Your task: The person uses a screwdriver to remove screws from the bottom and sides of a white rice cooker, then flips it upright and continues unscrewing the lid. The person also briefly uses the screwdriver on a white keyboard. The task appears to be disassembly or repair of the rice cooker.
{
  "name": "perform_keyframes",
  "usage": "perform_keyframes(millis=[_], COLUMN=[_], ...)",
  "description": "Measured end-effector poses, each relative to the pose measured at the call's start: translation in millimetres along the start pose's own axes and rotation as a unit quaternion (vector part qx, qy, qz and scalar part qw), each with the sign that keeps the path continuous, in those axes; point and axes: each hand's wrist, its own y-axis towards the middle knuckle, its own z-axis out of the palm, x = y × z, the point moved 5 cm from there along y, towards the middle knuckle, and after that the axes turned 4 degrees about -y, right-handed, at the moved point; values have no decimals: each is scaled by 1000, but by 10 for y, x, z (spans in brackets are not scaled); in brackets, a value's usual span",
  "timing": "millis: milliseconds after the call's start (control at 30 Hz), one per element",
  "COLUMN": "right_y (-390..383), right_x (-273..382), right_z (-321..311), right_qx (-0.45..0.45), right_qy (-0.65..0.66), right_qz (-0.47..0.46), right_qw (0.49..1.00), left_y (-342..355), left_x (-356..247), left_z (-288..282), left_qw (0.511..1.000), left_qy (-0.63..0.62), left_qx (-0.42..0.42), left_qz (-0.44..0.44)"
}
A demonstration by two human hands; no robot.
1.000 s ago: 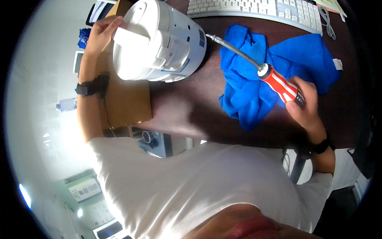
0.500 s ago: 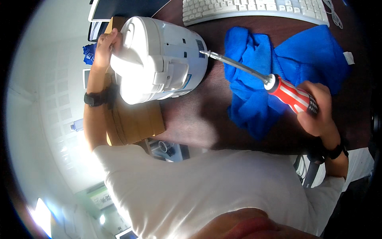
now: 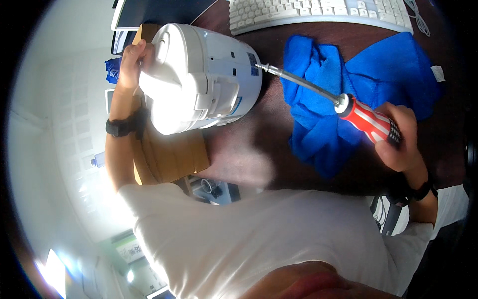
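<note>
A white rice cooker (image 3: 219,55) lies tipped over on its side, its lid toward the left and its base toward the right. My left hand (image 3: 133,64) is closed at the lid end, gripping the cooker there; the fingertips are partly lost against the bright lid. In my right hand (image 3: 402,137) is a screwdriver (image 3: 366,117) with a red and white handle, held by its back end. Its long metal shaft points up and left, and the tip is at the edge of the cooker's base. Whether the tip touches the cooker I cannot tell.
A crumpled blue cloth (image 3: 318,84) lies on the dark table (image 3: 239,154) under the screwdriver's shaft. Beyond it is a white keyboard (image 3: 318,12) with a cable. A brown cardboard box (image 3: 177,154) sits beside the cooker, and a monitor (image 3: 149,12) stands at the far left.
The whole view has shifted slightly. Both hands, the rice cooker and the screwdriver keep almost the same places relative to one another.
</note>
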Motion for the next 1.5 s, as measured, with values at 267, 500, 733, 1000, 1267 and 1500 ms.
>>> perform_keyframes(millis=[267,500,733,1000,1267,1500], right_y=[34,40,29,30,24,25], right_x=[17,30,18,37,32,51], right_z=[-10,-2,-9,-5,-2,-11], right_qx=[-3,-7,-5,-4,16,-3], right_qy=[29,14,6,4,46,68], right_qz=[-9,-33,-31,-42,-7,18], right_qw=[1000,999,999,999,999,997], left_y=[-69,-76,-88,-47,-103,-104], left_x=[-271,-15,-29,-79,-49,-378], left_z=[-132,-134,36,86,10,41], left_qw=[999,1000,996,993,983,972], left_qy=[32,-24,-20,29,96,186], left_qx=[12,-4,-23,-27,-104,-134], left_qz=[22,-20,-85,-115,-116,-59])
